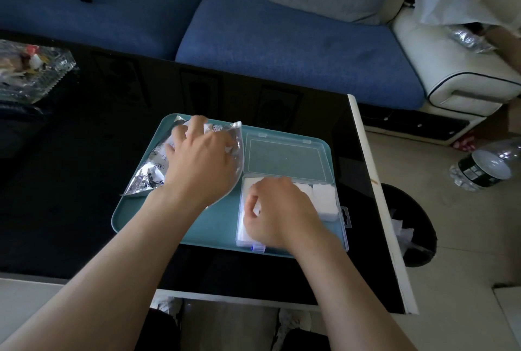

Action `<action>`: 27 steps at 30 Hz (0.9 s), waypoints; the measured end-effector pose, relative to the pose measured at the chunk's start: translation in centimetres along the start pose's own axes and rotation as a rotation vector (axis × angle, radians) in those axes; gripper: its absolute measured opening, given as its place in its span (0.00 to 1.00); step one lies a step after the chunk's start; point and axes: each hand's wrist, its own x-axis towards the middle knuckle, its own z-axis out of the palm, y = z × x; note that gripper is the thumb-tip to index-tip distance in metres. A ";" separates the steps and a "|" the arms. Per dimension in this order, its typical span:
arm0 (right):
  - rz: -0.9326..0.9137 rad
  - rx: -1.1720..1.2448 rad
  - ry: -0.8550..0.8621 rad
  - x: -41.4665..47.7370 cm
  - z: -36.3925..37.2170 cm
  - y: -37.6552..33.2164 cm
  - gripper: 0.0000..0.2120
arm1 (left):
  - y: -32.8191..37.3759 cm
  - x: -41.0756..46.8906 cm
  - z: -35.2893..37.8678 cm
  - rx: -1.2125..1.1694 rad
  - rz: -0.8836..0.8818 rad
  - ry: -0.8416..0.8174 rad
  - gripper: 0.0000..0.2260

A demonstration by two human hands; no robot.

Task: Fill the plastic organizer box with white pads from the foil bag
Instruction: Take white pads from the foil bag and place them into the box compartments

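Observation:
A teal tray (146, 209) lies on the black table. On its left part lies the crinkled foil bag (146, 177), and my left hand (201, 163) rests on top of it with fingers spread. On the tray's right part sits the clear plastic organizer box (342, 226) with its lid (284, 157) flipped open toward the sofa. White pads (324, 195) lie in the box. My right hand (277, 211) is down in the box's left part, its fingers curled round a white pad there.
The glossy black table (84, 153) has a white edge on the right. A glass dish (36, 74) with wrappers stands at the far left. A blue sofa (282, 40) runs behind. A plastic bottle (487, 166) and a dark bin (414, 226) are on the floor at the right.

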 end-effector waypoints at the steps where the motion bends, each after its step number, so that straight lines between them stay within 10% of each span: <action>1: 0.025 0.077 0.053 0.2 -0.2 -0.2 0.06 | -0.1 0.1 -0.1 -0.023 -0.003 -0.020 0.33; 11: -0.120 0.318 0.419 2.5 0.3 -1.3 0.15 | -1.5 0.8 0.1 -0.058 -0.022 -0.038 0.24; 27: -0.023 0.004 0.374 4.8 1.4 -3.2 0.13 | -1.4 0.8 -0.3 -0.159 -0.029 -0.141 0.19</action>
